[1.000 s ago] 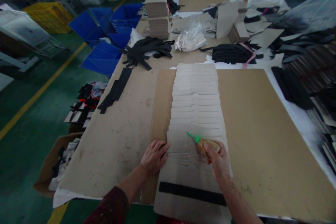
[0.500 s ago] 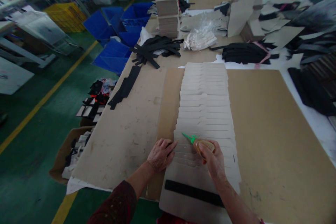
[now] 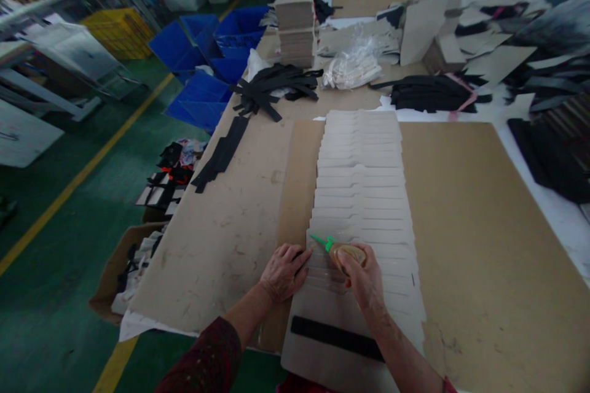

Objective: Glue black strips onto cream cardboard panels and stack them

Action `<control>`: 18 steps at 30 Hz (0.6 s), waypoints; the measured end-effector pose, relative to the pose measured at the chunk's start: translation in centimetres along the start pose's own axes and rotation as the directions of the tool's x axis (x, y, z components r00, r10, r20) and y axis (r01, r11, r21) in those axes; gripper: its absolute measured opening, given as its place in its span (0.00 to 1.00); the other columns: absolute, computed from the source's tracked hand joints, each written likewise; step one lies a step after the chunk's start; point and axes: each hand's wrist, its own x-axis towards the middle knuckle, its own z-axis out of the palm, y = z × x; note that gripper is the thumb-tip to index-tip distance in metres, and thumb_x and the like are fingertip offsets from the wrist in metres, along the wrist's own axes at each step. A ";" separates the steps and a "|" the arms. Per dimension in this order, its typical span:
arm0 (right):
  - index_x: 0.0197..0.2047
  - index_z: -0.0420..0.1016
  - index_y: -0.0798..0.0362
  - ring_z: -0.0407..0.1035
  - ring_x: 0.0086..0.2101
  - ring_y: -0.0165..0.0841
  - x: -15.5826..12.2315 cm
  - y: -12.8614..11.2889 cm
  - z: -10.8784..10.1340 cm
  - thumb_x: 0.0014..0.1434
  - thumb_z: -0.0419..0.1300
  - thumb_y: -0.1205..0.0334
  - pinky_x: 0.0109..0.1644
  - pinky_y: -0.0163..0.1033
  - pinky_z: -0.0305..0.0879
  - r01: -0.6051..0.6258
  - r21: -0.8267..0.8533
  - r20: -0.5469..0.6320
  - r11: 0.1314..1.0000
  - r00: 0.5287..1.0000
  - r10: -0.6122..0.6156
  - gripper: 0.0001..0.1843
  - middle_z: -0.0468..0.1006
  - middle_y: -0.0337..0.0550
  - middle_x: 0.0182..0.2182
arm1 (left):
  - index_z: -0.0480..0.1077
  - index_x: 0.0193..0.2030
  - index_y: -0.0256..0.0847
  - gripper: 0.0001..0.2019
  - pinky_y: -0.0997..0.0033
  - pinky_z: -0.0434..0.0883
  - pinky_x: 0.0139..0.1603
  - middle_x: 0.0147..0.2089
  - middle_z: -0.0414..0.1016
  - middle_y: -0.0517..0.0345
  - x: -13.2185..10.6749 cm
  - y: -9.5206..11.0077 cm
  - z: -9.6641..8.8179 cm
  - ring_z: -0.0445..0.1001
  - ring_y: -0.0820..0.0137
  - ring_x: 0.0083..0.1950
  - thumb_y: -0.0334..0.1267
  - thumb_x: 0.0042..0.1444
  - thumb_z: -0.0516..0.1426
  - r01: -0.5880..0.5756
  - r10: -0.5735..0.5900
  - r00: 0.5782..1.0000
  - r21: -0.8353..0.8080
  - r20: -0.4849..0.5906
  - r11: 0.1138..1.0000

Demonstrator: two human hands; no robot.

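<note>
Bottle (image 3: 354, 250): one, brownish, green nozzle (image 3: 322, 242); held above the near part of the cards (image 3: 380, 199), nozzle towards their left edge; tip contact cannot be told. Judged light, with walls that give under a squeeze; likely slick if wetted. Best hold: round the body, clear of the thin nozzle

Right hand (image 3: 364, 282): above the cards; fingers wrapped round the bottle, thumb along its upper side

Left hand (image 3: 283, 273): fingers slightly spread, laid down at the cards' left edge; no grip on anything visible

Cards: pale, overlapping in a long row. Judged light, fairly stiff, apt to slide on one another; best taken by the side edges, away from glossy traces on the near ones

Strip (image 3: 332, 336): one, black, across the nearest of the cards, right end behind the forearm; probably thin and pliable

Loose strips (image 3: 221, 153): black, overlapping, well left of the cards
</note>
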 end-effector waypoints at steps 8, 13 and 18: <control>0.43 0.71 0.53 0.64 0.21 0.29 1.5 0.0 -1.2 0.50 0.67 0.45 0.16 0.32 0.60 0.055 0.144 -0.046 0.988 0.998 -0.049 0.24 0.75 0.37 0.27 | 0.62 0.64 0.46 0.23 0.53 0.69 0.53 0.52 0.68 0.50 0.0 0.0 -0.1 0.64 0.60 0.51 0.40 0.62 0.52 -0.002 0.002 1.000 -0.010 -0.001 1.000; 0.44 0.70 0.52 0.64 0.18 0.28 2.1 -0.1 0.2 0.50 0.66 0.44 0.15 0.33 0.61 0.055 0.076 -0.046 0.996 0.998 -0.052 0.25 0.76 0.37 0.28 | 0.63 0.64 0.45 0.22 0.55 0.69 0.53 0.52 0.68 0.50 0.0 0.1 -0.1 0.64 0.60 0.51 0.40 0.62 0.52 0.000 0.000 1.000 -0.008 0.001 1.000; 0.45 0.69 0.52 0.63 0.17 0.27 2.3 -0.3 0.7 0.51 0.65 0.45 0.14 0.33 0.61 0.050 -0.002 -0.043 0.999 0.998 -0.050 0.24 0.75 0.36 0.28 | 0.62 0.65 0.46 0.23 0.53 0.69 0.54 0.52 0.68 0.50 -0.1 0.0 0.0 0.64 0.60 0.51 0.39 0.63 0.52 0.001 -0.001 1.000 -0.005 -0.001 1.000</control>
